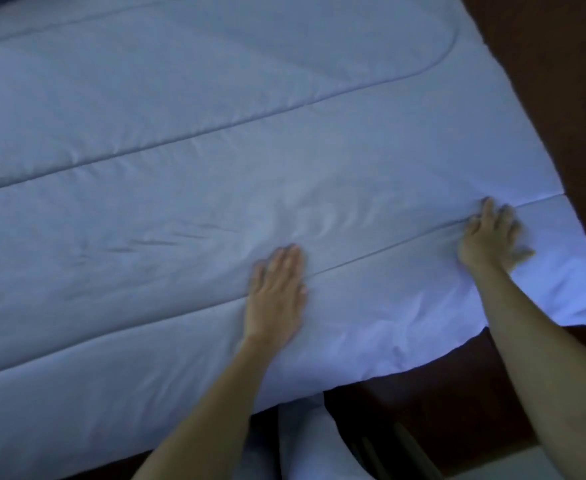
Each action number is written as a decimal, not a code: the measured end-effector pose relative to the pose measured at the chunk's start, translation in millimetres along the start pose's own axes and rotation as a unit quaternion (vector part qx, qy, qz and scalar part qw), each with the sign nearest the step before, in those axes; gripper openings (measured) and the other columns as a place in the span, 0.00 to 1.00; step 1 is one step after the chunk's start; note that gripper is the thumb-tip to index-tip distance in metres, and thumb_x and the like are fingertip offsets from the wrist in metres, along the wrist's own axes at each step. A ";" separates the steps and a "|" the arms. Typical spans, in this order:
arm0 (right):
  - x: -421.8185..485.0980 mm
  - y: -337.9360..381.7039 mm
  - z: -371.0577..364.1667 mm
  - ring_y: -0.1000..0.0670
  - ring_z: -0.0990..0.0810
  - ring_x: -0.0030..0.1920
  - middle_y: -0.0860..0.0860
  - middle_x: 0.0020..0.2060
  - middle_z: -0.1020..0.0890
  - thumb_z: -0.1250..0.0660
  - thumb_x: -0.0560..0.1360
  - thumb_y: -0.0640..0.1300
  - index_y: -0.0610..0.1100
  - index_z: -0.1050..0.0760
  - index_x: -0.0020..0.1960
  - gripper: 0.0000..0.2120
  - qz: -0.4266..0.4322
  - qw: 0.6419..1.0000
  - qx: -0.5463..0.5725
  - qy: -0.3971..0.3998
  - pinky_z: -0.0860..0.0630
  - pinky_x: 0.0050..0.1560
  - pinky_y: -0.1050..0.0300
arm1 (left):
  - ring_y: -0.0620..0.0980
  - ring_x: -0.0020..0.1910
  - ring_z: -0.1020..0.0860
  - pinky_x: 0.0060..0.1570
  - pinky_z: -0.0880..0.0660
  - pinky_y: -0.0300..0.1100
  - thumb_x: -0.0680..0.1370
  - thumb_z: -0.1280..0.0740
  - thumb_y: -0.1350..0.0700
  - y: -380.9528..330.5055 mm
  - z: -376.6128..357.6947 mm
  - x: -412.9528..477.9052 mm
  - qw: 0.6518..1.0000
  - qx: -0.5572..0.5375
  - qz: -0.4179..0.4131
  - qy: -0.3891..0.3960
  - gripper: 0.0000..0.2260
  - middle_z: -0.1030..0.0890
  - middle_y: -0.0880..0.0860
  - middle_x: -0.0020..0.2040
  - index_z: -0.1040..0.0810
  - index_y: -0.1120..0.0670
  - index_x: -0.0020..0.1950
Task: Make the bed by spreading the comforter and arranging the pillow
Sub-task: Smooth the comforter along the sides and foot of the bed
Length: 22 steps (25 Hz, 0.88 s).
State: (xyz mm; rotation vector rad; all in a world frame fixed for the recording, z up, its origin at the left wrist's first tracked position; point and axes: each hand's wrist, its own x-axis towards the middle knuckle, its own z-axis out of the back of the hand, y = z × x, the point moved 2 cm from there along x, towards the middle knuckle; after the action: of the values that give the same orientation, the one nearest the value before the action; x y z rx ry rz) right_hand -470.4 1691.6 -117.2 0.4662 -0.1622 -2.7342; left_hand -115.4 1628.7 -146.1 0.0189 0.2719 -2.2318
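Comforter (180, 161) lay spread across bed, corner overhanging at right. Left hand (277, 292) pressed flat on it, fingers together. Right hand (489, 237) near corner, fingers splayed, blurred.

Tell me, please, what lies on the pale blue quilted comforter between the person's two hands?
In the head view, only bare pale blue quilted comforter, crossed by a stitched seam, lies between left hand and right hand.
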 end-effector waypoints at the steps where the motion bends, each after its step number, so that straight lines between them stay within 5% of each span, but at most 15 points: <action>1: -4.4 16.1 2.7 0.43 0.53 0.78 0.48 0.79 0.51 0.53 0.82 0.50 0.51 0.53 0.78 0.26 -0.028 0.999 0.024 -0.013 0.54 0.71 0.28 | 0.53 0.75 0.38 0.73 0.43 0.55 0.79 0.47 0.50 27.6 1.8 -11.7 0.999 0.004 0.049 0.002 0.26 0.37 0.53 0.76 0.40 0.56 0.76; 3: -34.6 68.2 -10.9 0.42 0.52 0.78 0.46 0.78 0.49 0.50 0.81 0.49 0.45 0.51 0.78 0.28 0.040 0.998 0.037 -0.032 0.54 0.72 0.30 | 0.56 0.75 0.39 0.73 0.46 0.55 0.80 0.50 0.51 89.2 4.6 -43.3 0.989 0.020 0.147 -0.015 0.25 0.39 0.56 0.77 0.41 0.58 0.76; 5: -96.7 131.1 -41.8 0.40 0.46 0.77 0.43 0.77 0.42 0.50 0.77 0.51 0.43 0.43 0.76 0.29 0.216 0.974 0.071 0.009 0.52 0.71 0.32 | 0.57 0.76 0.41 0.73 0.48 0.56 0.80 0.53 0.51 146.3 13.4 -80.8 0.964 0.016 0.267 -0.011 0.26 0.41 0.58 0.77 0.43 0.60 0.77; 8: -206.4 196.0 -93.1 0.42 0.41 0.76 0.46 0.75 0.36 0.49 0.75 0.52 0.47 0.36 0.74 0.28 0.545 0.828 -0.007 0.131 0.49 0.71 0.31 | 0.56 0.78 0.48 0.74 0.52 0.58 0.81 0.56 0.48 214.3 33.8 -108.3 0.899 -0.002 0.437 0.001 0.27 0.47 0.57 0.79 0.48 0.60 0.77; 10: -227.9 199.9 -109.5 0.47 0.50 0.78 0.52 0.78 0.46 0.48 0.79 0.54 0.55 0.46 0.77 0.26 0.625 0.744 -0.130 0.198 0.57 0.73 0.34 | 0.59 0.77 0.49 0.73 0.53 0.61 0.81 0.54 0.47 236.7 45.9 -109.0 0.856 -0.012 0.517 -0.002 0.28 0.47 0.59 0.79 0.48 0.61 0.77; 14: -147.4 144.6 -87.8 0.47 0.47 0.78 0.52 0.78 0.46 0.57 0.77 0.61 0.56 0.45 0.76 0.29 0.508 0.842 -0.131 0.127 0.52 0.74 0.39 | 0.64 0.76 0.45 0.73 0.51 0.62 0.82 0.48 0.52 195.4 52.3 -43.9 0.876 -0.063 0.479 0.018 0.25 0.42 0.63 0.77 0.45 0.63 0.76; 17: -63.8 64.3 -43.5 0.45 0.49 0.78 0.52 0.78 0.49 0.54 0.79 0.61 0.56 0.50 0.77 0.28 0.365 0.916 -0.143 0.083 0.49 0.72 0.38 | 0.59 0.77 0.46 0.74 0.53 0.58 0.81 0.47 0.54 107.9 62.8 41.7 0.934 -0.099 0.343 0.023 0.25 0.45 0.60 0.78 0.47 0.59 0.77; 22: 28.7 -71.3 29.1 0.45 0.55 0.78 0.55 0.78 0.57 0.55 0.80 0.60 0.60 0.59 0.77 0.27 0.111 0.976 -0.126 0.137 0.52 0.73 0.33 | 0.50 0.78 0.52 0.75 0.58 0.51 0.83 0.50 0.52 -53.0 77.1 131.4 0.982 -0.115 0.144 0.029 0.25 0.50 0.54 0.79 0.50 0.58 0.78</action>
State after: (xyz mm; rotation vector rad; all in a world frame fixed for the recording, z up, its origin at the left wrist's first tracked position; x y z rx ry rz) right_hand -529.1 1748.7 -110.7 0.6992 0.1902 -2.3999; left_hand -232.6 1543.6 -75.0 -0.0002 0.5244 -1.9032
